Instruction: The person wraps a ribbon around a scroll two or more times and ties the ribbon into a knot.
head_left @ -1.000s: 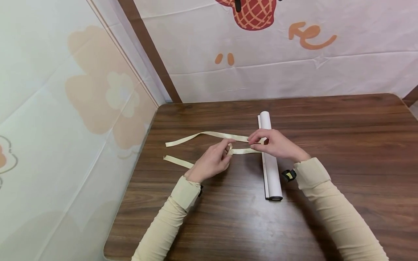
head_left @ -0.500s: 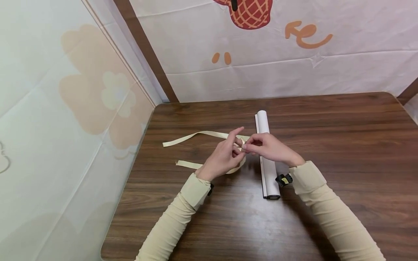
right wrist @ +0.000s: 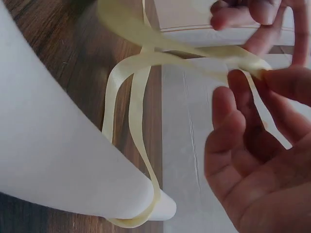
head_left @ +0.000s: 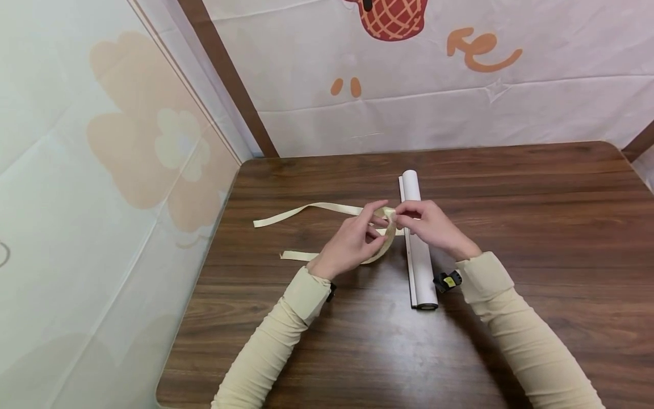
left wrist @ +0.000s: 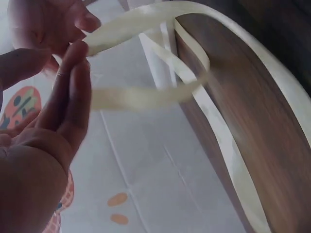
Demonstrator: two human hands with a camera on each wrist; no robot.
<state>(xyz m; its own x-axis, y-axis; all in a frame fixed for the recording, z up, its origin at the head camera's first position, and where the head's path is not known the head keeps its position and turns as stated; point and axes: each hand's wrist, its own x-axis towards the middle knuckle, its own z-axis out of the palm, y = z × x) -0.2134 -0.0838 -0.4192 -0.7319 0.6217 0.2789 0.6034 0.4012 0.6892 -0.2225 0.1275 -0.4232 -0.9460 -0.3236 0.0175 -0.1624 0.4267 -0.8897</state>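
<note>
A long cream ribbon (head_left: pixel 334 208) runs around a white roll (head_left: pixel 420 264), which lies lengthwise on the table. Between thumb and fingertips, my right hand (head_left: pixel 431 224) pinches the ribbon just above the roll. My left hand (head_left: pixel 349 244) is right beside it, fingers mostly straight and thumb apart, with the ribbon passing by its fingertips. In the left wrist view, a raised band of ribbon (left wrist: pixel 141 22) arcs from the right fingertips, and another strand stretches out behind the left fingers (left wrist: pixel 80 97). The right wrist view shows the ribbon (right wrist: pixel 138 102) looped under the roll (right wrist: pixel 63 131).
One loose ribbon end (head_left: pixel 263 222) lies at the far left, another end (head_left: pixel 291 255) nearer, close to the left wrist. Beneath is a brown wooden table (head_left: pixel 536 227), with a printed white cloth (head_left: pixel 434 113) hanging behind it and a pale wall (head_left: pixel 76 227) at left.
My left hand has moved right, up to my right hand. The ribbon between them is now lifted into a curved loop, and the nearer loose end has slid right.
</note>
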